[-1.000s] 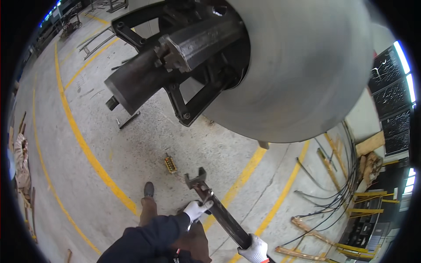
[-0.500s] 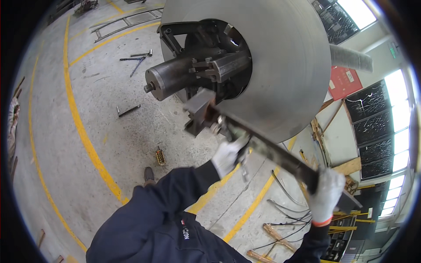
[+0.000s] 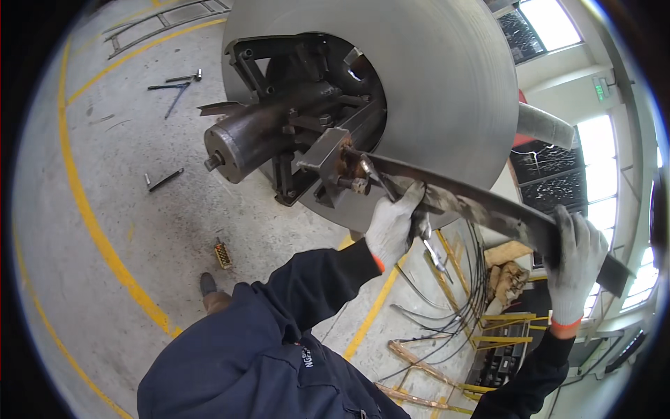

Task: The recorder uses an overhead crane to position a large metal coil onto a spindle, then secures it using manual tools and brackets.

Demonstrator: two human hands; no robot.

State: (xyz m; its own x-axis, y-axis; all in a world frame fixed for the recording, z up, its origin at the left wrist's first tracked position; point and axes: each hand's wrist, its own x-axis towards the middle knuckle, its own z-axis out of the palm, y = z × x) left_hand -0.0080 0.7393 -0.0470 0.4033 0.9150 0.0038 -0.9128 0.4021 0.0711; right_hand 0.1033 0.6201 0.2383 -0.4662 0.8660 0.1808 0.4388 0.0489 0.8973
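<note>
A long dark steel bar (image 3: 481,202) slants across in front of a big steel coil (image 3: 447,91). At its left end sits a rusty bracket plate (image 3: 325,150) with a bolt (image 3: 359,184), close to the machine's shaft (image 3: 244,143); whether they touch I cannot tell. My left hand (image 3: 394,227), in a white glove, is closed round a slim wrench-like metal tool (image 3: 437,260) just beneath the bar. Part of that tool is hidden by the fingers. My right hand (image 3: 578,258), also gloved, grips the bar near its right end.
Hand tools (image 3: 178,85) and a dark metal piece (image 3: 166,179) lie on the concrete floor at left. A yellow-and-black pendant controller (image 3: 222,255) rests by my foot. Black cables (image 3: 457,307) and wooden poles (image 3: 426,366) are at lower right. A ladder (image 3: 164,24) lies far left.
Both hands and the bar have moved right relative to the shaft, and the right end of the bar is higher. My view has shifted, so the floor things appear farther left.
</note>
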